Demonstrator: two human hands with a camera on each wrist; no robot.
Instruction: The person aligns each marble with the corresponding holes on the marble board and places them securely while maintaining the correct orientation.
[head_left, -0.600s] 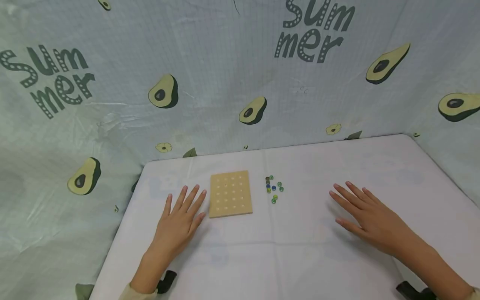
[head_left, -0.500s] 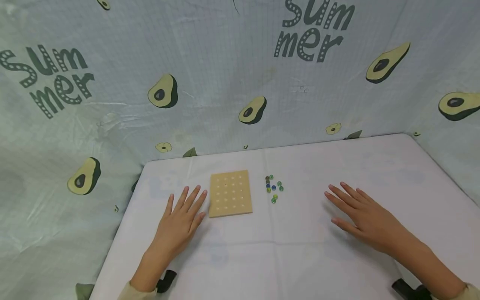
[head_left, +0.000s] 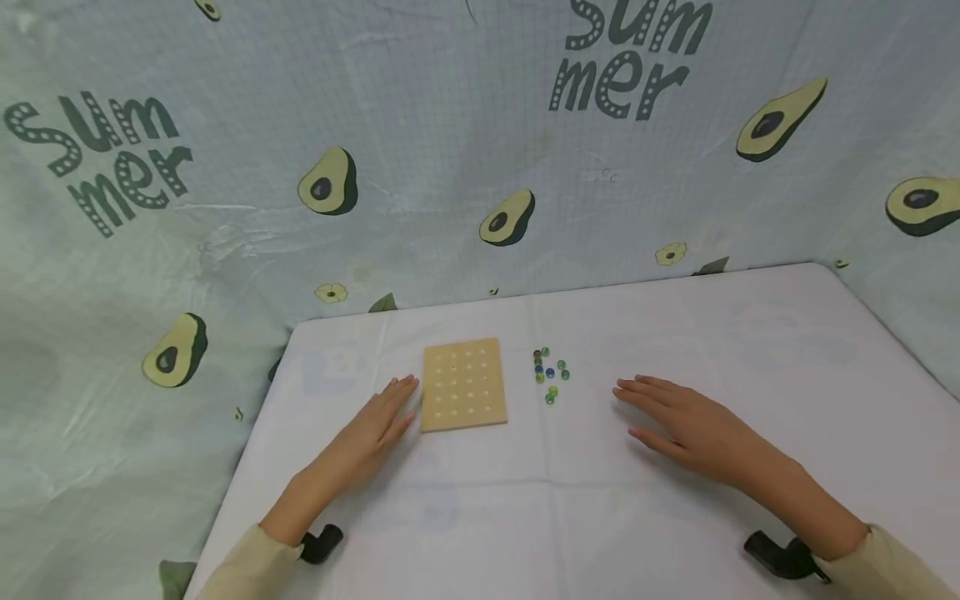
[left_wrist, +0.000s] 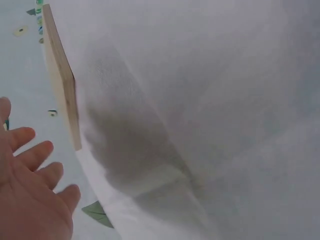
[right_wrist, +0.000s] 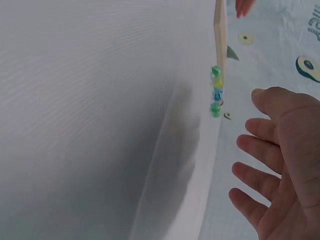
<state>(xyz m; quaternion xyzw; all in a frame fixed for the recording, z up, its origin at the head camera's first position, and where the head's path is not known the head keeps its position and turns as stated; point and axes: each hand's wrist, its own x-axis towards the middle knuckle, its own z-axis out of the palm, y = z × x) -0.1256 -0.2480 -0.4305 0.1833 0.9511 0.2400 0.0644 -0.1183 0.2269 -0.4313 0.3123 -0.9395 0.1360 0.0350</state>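
A flat, square wooden board (head_left: 464,385) with rows of small round hollows lies on the white-covered table. Just right of it, several glass marbles (head_left: 550,373) in green, blue, yellow-green and brown sit in a loose cluster. My left hand (head_left: 367,433) is beside the board's left edge, fingers extended, holding nothing; in the left wrist view its fingers (left_wrist: 37,155) are spread near the board's edge (left_wrist: 62,80). To the right of the marbles, my right hand (head_left: 690,429) hovers with straight, relaxed fingers and holds nothing. The right wrist view shows its palm (right_wrist: 295,165) near the marbles (right_wrist: 216,92).
A light cloth (head_left: 420,108) printed with avocados and lettering hangs behind and beside the table (head_left: 600,500). Black wrist straps (head_left: 322,543) with devices sit below each hand.
My right hand has moved left toward the marbles. My left hand has turned, and its fingers have come closer together beside the board. Board and marbles stay where they were.
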